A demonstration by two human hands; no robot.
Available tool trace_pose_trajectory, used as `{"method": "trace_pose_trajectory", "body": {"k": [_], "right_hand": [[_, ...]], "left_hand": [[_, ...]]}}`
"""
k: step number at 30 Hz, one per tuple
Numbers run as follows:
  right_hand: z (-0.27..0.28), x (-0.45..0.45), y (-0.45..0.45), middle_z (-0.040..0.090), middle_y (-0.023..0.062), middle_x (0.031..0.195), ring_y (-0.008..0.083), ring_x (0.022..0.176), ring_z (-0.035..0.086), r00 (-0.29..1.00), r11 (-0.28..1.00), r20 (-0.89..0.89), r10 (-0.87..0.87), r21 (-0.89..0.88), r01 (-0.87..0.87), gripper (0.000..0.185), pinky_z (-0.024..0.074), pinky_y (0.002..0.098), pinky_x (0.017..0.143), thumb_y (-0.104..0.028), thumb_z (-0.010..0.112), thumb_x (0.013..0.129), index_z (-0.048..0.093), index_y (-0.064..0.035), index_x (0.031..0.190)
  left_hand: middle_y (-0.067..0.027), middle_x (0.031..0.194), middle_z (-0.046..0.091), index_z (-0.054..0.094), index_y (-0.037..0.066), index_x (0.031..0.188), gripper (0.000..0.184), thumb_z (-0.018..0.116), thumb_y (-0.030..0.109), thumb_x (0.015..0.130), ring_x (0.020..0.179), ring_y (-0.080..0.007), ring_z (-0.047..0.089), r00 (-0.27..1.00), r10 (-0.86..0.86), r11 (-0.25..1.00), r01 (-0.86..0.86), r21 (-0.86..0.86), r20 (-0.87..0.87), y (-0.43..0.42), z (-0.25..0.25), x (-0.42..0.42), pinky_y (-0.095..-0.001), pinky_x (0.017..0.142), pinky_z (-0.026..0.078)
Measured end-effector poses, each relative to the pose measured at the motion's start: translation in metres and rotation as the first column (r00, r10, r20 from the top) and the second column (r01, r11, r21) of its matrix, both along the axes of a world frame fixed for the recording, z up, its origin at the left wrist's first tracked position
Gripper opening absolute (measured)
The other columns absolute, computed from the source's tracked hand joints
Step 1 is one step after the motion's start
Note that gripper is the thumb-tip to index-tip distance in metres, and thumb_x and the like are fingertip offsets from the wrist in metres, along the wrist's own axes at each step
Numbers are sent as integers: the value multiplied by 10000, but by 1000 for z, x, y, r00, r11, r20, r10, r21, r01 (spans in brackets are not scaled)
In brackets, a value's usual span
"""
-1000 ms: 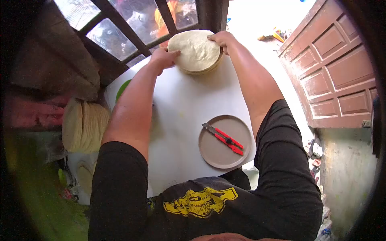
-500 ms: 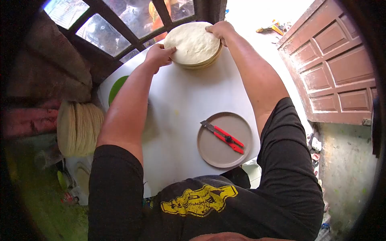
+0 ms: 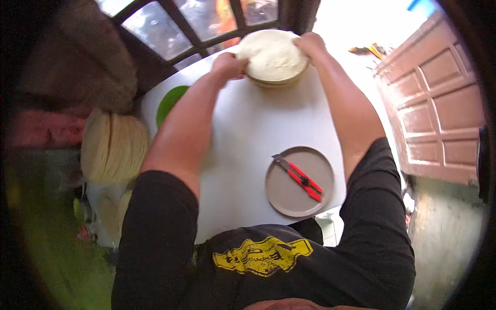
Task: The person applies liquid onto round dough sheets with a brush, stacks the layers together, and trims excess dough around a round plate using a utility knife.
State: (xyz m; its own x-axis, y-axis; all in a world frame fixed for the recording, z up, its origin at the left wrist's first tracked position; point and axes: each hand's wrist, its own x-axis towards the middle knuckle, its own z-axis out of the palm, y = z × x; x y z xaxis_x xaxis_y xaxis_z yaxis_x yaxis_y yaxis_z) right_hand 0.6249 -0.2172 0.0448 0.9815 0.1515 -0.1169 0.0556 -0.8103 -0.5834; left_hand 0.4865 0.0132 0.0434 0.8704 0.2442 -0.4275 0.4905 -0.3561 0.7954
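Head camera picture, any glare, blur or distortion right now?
In the head view, the doorway is washed out to white, with glare on the brown door; in the head view, the left hand, right hand and stack of round sheets look slightly blurred; in the head view, the frame's corners fall to black, and the window bars look bowed.

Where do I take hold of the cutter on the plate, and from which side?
Probably by the rear of its red handle, from above on the person's near right side. The cutter lies flat on the plate, handle angled that way, and its bare blade points to the far left, so this should stay clear of it.
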Motion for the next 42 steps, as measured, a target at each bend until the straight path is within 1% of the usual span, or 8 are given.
{"method": "trace_pose_trajectory", "body": {"k": [4, 11, 15, 20, 23, 25, 30, 42], "right_hand": [[8, -30, -15, 649, 233, 1139, 383, 1102, 606, 970, 998, 234, 61, -29, -56, 434, 466, 474, 945, -367, 625, 842, 648, -24, 1107], [-25, -38, -58, 596, 240, 1216, 348, 1090, 582, 876, 983, 481, 27, 147, -111, 500, 455, 405, 951, -301, 609, 890, 560, 24, 1267], [28, -125, -43, 641, 155, 1120, 253, 971, 623, 797, 929, 604, -10, 300, -216, 387, 496, 343, 860, -227, 617, 903, 601, 1, 1215], [64, -320, 37, 662, 94, 1037, 238, 968, 632, 590, 537, 613, 526, 299, -789, 333, 499, 348, 872, 14, 726, 747, 650, -63, 1062], [72, -411, 108, 638, 123, 1118, 306, 1079, 594, 10, -4, 530, 848, 25, -1000, 351, 485, 410, 928, -133, 744, 767, 655, -107, 1105], [50, -452, 153, 627, 124, 1156, 302, 1137, 566, -138, -104, 518, 845, -94, -990, 374, 475, 421, 953, -223, 713, 799, 644, -112, 1149], [37, -498, 210, 625, 116, 1184, 301, 1154, 551, -386, -280, 379, 841, -306, -910, 370, 431, 418, 1016, -204, 692, 797, 645, -96, 1147], [52, -495, 232, 652, 90, 1131, 277, 1099, 574, -406, -347, 237, 883, -253, -903, 223, 462, 400, 971, -209, 685, 815, 703, -67, 986]], "left_hand": [[-199, 1008, 675, 458, -71, 1332, 766, 771, 378, 797, 766, -222, 688, 994, 84, 986, -94, 138, 74, -9, 7, -4, -355, 647, 575], [-261, 1241, 557, 459, -45, 1313, 808, 813, 391, 731, 1142, -312, 572, 663, -70, 948, -189, 257, 745, -72, 72, -110, -382, 968, 469], [-221, 1254, 564, 576, 38, 1229, 591, 783, 339, 765, 1098, -360, 588, 417, -433, 899, 270, 345, 799, -99, 128, -292, -425, 970, 464], [-92, 1111, 652, 647, 87, 1131, 409, 761, 297, 799, 1072, -288, 605, 822, -349, 826, 43, 563, 450, -11, 91, -497, -434, 956, 461], [-95, 1237, 583, 627, 117, 1214, 519, 781, 276, 745, 1198, -290, 524, 977, -124, 561, -73, 825, 171, 29, 84, -576, -436, 1032, 407], [-93, 1245, 575, 627, 119, 1220, 538, 785, 266, 727, 1214, -290, 510, 981, -126, 583, -49, 811, 150, 45, 73, -609, -438, 1040, 400], [-88, 1209, 590, 648, 117, 1186, 523, 794, 245, 700, 1200, -290, 519, 968, -168, 590, -52, 805, 186, 75, 45, -622, -436, 1026, 410], [-75, 1058, 624, 701, 96, 991, 333, 776, 254, 707, 1059, -283, 578, 879, -296, 604, -131, 786, 373, 88, 42, -623, -427, 925, 459]]}}
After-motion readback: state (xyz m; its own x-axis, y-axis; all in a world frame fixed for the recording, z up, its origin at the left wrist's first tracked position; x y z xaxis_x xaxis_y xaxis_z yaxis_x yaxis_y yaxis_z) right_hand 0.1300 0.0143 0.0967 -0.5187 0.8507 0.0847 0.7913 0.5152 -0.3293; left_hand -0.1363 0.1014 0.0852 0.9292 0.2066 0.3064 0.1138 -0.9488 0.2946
